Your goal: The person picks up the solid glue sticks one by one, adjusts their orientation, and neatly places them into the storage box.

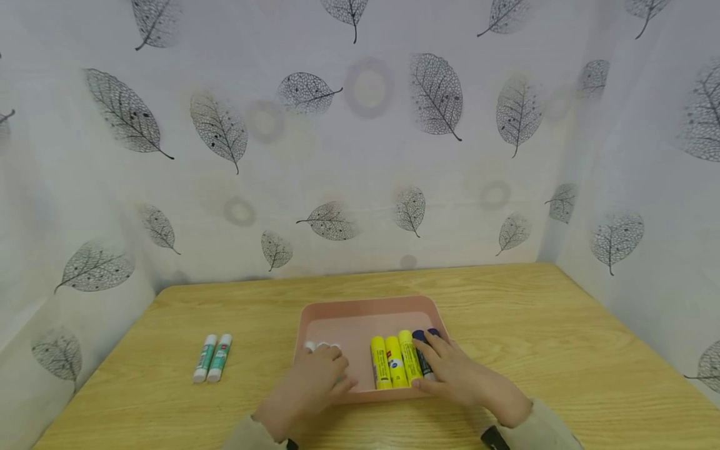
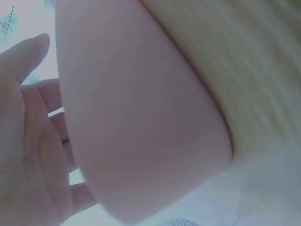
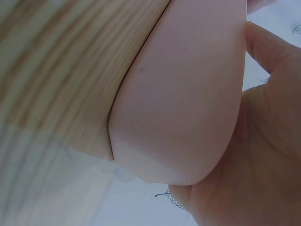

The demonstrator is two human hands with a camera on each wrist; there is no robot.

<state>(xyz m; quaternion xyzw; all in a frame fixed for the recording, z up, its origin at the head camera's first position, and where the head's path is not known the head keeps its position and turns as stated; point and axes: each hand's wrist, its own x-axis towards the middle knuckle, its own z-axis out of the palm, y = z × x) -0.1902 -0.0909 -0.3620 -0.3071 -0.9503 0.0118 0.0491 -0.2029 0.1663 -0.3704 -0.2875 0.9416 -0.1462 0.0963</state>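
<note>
A pink tray [image 1: 365,307] lies on the table in the head view. My left hand [image 1: 316,375] reaches over its near left part, with white caps [image 1: 309,345] showing just past the fingers; what lies under the palm is hidden. Three yellow glue sticks [image 1: 395,362] lie side by side in the tray. Right of them are two dark blue glue sticks [image 1: 418,335], partly covered by my right hand [image 1: 458,375], whose spread fingers rest over them. Its thumb is close to the lower end of the nearest yellow stick. Both wrist views show relaxed fingers behind the tray's outer wall [image 2: 136,117].
Two white-and-teal glue sticks [image 1: 212,358] lie next to each other on the wooden table [image 1: 506,319], left of the tray. A leaf-patterned white curtain [image 1: 371,169] stands behind the table and along both sides.
</note>
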